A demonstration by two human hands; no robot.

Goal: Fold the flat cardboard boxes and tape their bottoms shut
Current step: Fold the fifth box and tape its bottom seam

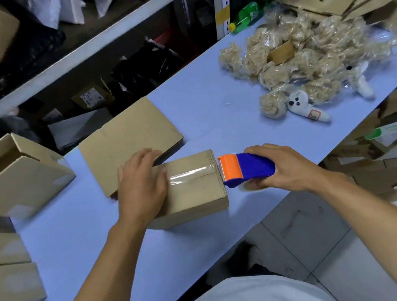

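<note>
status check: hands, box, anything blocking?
Left hand flat on box. Right hand grips tape dispenser at box's right edge, clear tape across top. Nothing blocking.

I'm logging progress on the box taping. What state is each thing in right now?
Small box: folded, clear tape along its seam.
Tape dispenser: at the box's right edge.
Left hand: pressing on the box.
Right hand: gripping the dispenser.
Flat box: unfolded.
Open box: tipped over.

A pile of bagged plush toys lies near a green bottle on the table.
</note>
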